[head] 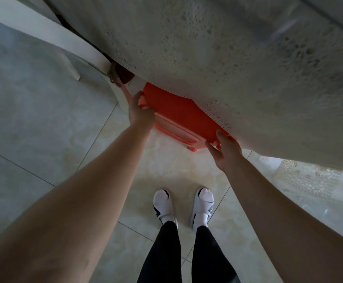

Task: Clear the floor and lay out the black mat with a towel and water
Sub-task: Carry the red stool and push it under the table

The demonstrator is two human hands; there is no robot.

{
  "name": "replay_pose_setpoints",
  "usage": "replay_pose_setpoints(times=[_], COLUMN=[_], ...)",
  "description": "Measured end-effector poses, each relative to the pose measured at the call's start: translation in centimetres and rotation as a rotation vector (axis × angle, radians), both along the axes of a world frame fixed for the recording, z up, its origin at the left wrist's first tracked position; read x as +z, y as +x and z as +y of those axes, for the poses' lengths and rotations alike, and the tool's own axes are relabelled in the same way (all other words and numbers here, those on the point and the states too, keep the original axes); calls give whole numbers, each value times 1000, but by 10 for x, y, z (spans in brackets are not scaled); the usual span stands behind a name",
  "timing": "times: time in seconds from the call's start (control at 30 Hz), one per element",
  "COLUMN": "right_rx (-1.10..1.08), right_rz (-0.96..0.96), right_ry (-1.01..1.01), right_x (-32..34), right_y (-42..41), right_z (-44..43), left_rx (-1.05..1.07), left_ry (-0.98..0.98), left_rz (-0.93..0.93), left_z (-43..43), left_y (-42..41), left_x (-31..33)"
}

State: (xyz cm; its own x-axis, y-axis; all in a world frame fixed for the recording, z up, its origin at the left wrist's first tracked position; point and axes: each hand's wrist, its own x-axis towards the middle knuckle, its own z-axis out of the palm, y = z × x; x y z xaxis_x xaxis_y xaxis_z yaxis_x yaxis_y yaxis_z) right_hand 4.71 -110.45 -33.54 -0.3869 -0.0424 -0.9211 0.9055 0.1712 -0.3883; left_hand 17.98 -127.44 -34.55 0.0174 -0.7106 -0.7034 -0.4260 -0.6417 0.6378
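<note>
A red plastic stool (176,111) stands on the tiled floor, half hidden under the hanging edge of a white lace tablecloth (227,68). My left hand (141,112) grips the stool's left corner, fingers curled over its rim. My right hand (225,152) holds the stool's right corner, thumb on top and fingers below the edge. No black mat, towel or water is in view.
A white table leg (113,84) stands left of the stool, and a white chair part (44,35) slants across the upper left. Pale floor tiles (44,129) spread around. My feet in white socks and slippers (164,207) stand just behind the stool.
</note>
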Motion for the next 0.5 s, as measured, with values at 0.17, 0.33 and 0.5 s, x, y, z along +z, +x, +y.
replay_pose_setpoints(times=[0.17,0.33,0.5], right_rx=[7,85,339], right_rz=[23,-3,-9], right_ry=[-19,14,40], right_x=[-5,-4,20], right_y=[-12,-12,-9], right_z=[-8,0,16], left_rx=[-61,-175,-139], left_ry=[9,-14,-10], left_rz=[51,55,46], left_z=[-16,-11,24], left_y=[-8,0,10], left_x=[3,7,35])
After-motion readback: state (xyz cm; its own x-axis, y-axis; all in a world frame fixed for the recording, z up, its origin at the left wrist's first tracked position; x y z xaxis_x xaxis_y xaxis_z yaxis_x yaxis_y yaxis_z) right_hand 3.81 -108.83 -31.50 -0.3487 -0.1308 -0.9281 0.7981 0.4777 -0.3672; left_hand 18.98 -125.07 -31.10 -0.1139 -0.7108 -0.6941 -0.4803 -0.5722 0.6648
